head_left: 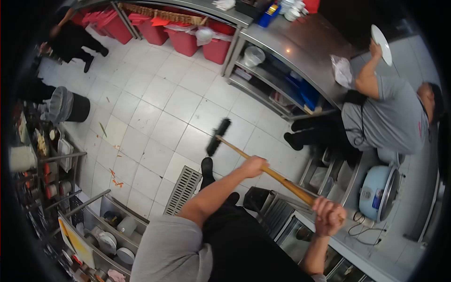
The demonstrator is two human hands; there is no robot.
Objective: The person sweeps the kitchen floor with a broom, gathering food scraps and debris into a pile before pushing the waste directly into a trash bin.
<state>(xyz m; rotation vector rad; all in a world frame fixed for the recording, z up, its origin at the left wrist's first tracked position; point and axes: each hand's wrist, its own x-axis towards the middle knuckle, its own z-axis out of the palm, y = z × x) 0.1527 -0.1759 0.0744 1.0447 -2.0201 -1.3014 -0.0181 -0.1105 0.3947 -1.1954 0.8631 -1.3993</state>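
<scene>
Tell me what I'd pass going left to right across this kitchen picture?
black trash bin → floor drain grate → broom head → left hand → right hand, both gripping the broom handle → light-blue rice cooker.

Commercial kitchen, restaurant type. Stainless-steel counter [300,47] with open shelves [263,89] beneath; white tiled floor [159,108] with drain grate [184,188]; row of red bins [183,42]; lined waste bin [70,105]; large rice cooker [378,190]; stacked bowls [291,9] on the counter; aproned person [390,117] holding a white plate [380,44].
</scene>
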